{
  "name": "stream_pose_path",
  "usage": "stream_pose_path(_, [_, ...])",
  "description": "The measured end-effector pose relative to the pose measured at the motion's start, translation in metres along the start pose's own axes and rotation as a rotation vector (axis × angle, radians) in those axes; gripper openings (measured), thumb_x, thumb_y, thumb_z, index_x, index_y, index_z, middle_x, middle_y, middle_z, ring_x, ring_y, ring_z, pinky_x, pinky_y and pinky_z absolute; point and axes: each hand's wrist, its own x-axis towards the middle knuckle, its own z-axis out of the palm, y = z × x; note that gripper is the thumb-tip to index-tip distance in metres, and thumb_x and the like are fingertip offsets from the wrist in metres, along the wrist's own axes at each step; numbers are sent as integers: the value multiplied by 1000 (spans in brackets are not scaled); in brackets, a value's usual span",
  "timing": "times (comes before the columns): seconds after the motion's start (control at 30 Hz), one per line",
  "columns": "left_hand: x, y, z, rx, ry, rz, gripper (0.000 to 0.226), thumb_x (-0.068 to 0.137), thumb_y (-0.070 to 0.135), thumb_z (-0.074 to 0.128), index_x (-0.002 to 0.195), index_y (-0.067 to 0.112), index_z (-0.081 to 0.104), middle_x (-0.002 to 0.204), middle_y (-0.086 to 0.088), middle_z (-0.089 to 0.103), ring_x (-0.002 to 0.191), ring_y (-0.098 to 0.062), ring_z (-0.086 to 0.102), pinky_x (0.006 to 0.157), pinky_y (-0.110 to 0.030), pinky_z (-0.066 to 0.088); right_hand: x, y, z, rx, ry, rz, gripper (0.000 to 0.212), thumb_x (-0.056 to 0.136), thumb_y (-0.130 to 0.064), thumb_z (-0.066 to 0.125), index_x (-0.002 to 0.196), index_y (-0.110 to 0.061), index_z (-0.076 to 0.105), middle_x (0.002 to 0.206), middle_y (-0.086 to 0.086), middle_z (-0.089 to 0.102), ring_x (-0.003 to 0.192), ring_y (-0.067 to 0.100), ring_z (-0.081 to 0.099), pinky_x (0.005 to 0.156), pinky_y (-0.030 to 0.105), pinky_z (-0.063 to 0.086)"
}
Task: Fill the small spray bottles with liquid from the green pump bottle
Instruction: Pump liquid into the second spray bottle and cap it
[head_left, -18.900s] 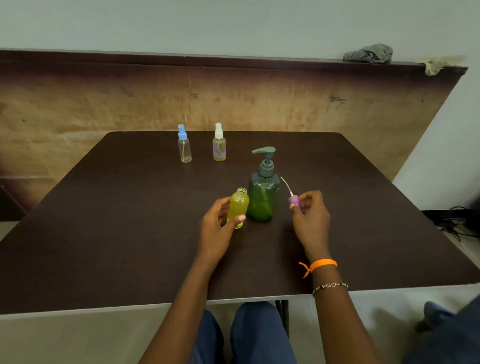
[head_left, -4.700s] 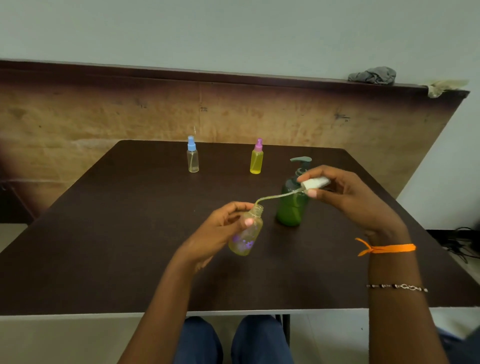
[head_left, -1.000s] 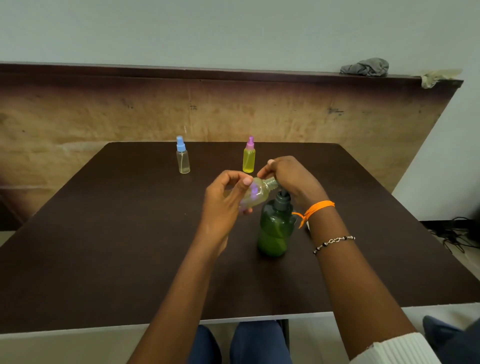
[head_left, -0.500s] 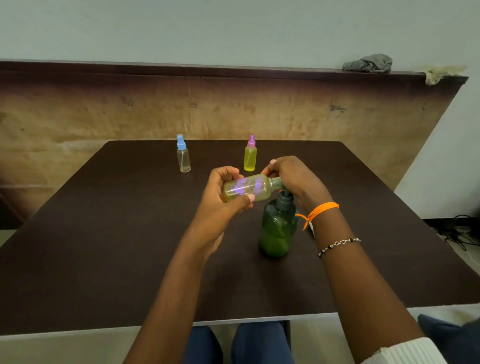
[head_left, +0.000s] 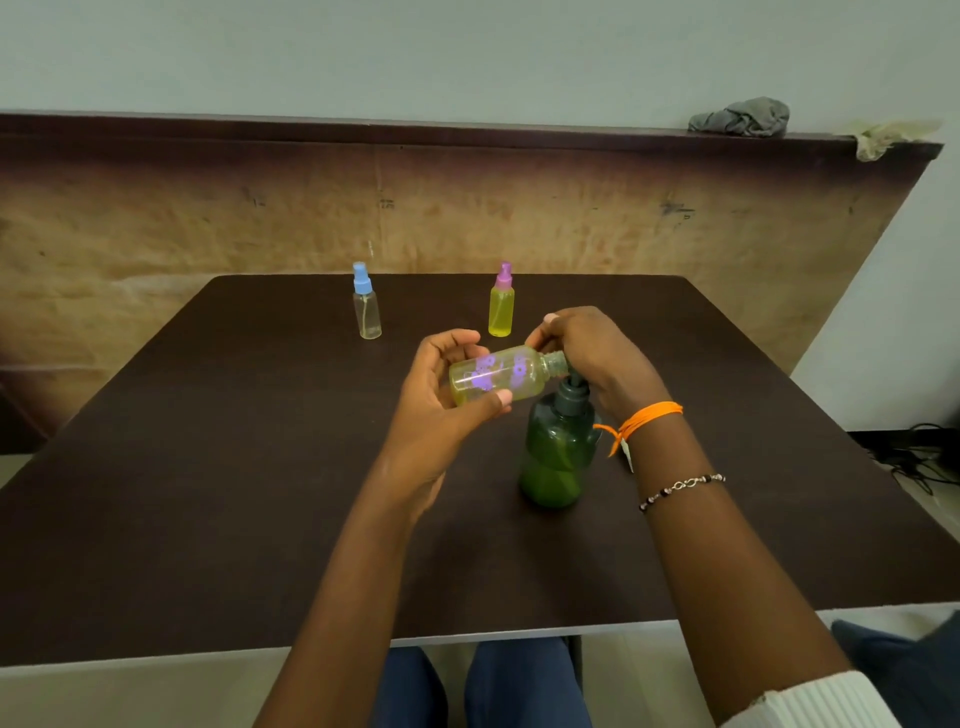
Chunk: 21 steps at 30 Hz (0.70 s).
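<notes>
My left hand (head_left: 441, 395) holds a small clear bottle with purple flowers (head_left: 498, 379) on its side, its open neck pointing right at the pump spout. A little yellow liquid lies inside it. My right hand (head_left: 592, 358) rests on top of the green pump bottle (head_left: 558, 452), covering the pump head. The green bottle stands upright on the dark table (head_left: 208, 467). Something white shows behind my right wrist, mostly hidden.
Two capped spray bottles stand at the table's far side: a clear one with a blue cap (head_left: 366, 309) and a yellow full one with a pink cap (head_left: 501, 309). A grey rag (head_left: 740, 117) lies on the ledge behind.
The flowered bottle has tipped from slanted to nearly level against the pump spout. My right hand stays on the pump head.
</notes>
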Motion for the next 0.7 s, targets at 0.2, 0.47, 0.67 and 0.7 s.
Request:
stream_pose_path(0.2, [-3, -4, 0, -12, -10, -2, 46, 75, -15, 62, 105, 19, 54, 104, 0, 57, 95, -15, 62, 82, -33, 56, -1, 4, 2, 22, 41, -2, 46, 98, -11, 33, 60, -8, 58, 61, 6, 53, 59, 18, 45, 65, 31, 37])
stream_pose_path(0.47, [-4, -4, -5, 13, -12, -5, 40, 67, 4, 68, 103, 19, 60, 107, -3, 64, 99, -17, 63, 89, -36, 53, -2, -2, 0, 68, 10, 22, 43, 98, -8, 33, 62, -7, 58, 62, 6, 54, 58, 16, 46, 62, 28, 39])
stream_pose_path(0.67, [-3, -7, -7, 30, -9, -25, 41, 71, -1, 69, 106, 18, 61, 106, -1, 66, 99, -16, 64, 89, -36, 53, -3, 2, 2, 19, 52, 4, 45, 99, -11, 32, 60, -8, 54, 61, 4, 52, 56, 13, 44, 56, 25, 35])
stream_pose_path(0.7, [-3, -6, -7, 28, -7, -26, 41, 68, 2, 69, 105, 19, 61, 105, -1, 66, 98, -16, 64, 89, -35, 54, -3, 0, 1, -2, 44, -2, 45, 99, -11, 32, 60, -9, 55, 61, 5, 52, 57, 14, 44, 57, 25, 35])
